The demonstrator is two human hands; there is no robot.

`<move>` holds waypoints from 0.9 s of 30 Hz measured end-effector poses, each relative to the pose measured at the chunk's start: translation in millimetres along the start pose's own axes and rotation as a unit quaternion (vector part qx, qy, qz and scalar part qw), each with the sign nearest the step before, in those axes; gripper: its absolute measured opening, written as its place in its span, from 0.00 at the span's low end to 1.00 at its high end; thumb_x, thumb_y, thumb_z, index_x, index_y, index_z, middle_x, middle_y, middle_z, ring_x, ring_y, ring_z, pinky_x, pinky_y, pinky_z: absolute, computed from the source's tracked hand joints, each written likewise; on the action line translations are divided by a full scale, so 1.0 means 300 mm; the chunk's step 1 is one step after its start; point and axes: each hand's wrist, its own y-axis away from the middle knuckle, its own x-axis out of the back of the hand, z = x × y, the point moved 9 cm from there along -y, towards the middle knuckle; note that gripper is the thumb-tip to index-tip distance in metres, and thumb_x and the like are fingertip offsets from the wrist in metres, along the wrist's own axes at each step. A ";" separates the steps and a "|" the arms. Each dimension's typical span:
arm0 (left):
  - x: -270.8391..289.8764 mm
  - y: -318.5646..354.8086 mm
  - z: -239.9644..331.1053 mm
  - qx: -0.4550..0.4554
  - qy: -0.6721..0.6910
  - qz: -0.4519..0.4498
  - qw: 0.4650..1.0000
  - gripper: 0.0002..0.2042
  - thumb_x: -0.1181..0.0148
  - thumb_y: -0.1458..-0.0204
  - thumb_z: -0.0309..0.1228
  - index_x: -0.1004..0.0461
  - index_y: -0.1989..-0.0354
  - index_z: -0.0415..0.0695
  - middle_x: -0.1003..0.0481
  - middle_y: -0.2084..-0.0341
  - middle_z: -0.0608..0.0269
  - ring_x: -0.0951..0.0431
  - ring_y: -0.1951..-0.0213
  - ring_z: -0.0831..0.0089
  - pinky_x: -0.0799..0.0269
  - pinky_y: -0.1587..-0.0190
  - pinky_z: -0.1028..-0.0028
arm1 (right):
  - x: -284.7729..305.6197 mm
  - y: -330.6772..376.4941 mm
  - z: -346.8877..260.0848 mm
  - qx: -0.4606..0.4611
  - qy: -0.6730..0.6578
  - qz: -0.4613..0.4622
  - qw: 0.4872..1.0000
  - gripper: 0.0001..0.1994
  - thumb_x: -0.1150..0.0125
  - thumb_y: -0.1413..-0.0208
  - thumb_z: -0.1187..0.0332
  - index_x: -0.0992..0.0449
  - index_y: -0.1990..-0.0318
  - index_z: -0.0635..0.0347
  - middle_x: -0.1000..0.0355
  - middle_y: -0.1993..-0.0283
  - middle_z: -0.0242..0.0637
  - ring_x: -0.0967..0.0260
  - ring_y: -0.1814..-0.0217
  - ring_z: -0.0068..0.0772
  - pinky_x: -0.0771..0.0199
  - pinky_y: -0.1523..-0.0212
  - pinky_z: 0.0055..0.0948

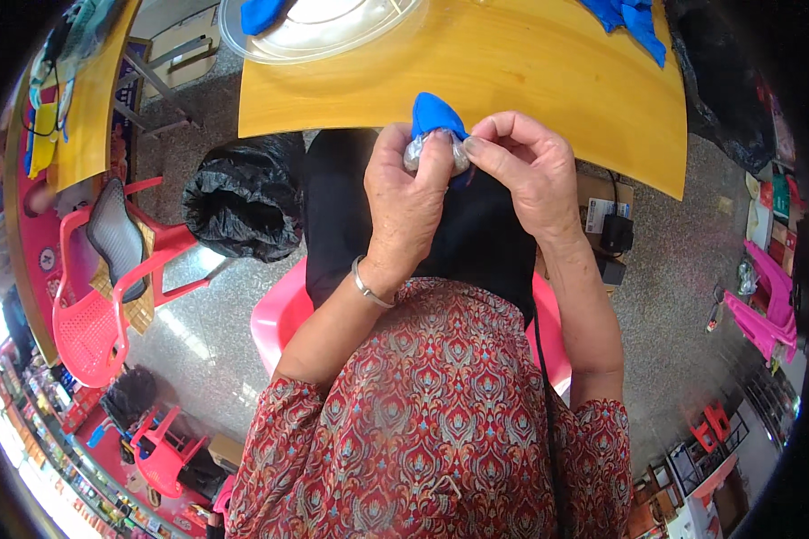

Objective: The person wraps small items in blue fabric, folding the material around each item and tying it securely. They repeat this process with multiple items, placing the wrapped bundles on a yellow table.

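A small blue fabric piece [436, 113], pointed at its far end, is held up over my lap just off the table's near edge. Below the blue part bulges a greyish, shiny wad [413, 154] that looks like clear plastic; its exact kind is not plain. My left hand [407, 180] wraps around the piece, thumb pressed on the wad. With thumb and forefinger, my right hand [528, 171] pinches at the right edge of the same piece. Whether a thread or needle sits in that pinch is too small to see.
On the yellow table [512, 99] stands a clear round plastic tub [333, 56] at the far left, with blue fabric at its rim. More blue fabric [627, 22] lies far right. A black bag-lined bin [243, 202] and a pink chair [94, 332] stand left.
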 end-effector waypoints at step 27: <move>-0.029 0.033 0.080 0.015 0.103 -0.074 0.992 0.16 0.49 0.37 0.33 0.32 0.44 0.37 0.25 0.58 0.60 0.24 0.60 0.77 0.25 0.61 0.76 | -0.021 0.015 -0.028 0.015 -0.062 0.020 0.998 0.06 0.35 0.46 0.76 0.24 0.62 0.65 0.26 0.66 0.28 0.31 0.65 0.14 0.28 0.61 0.16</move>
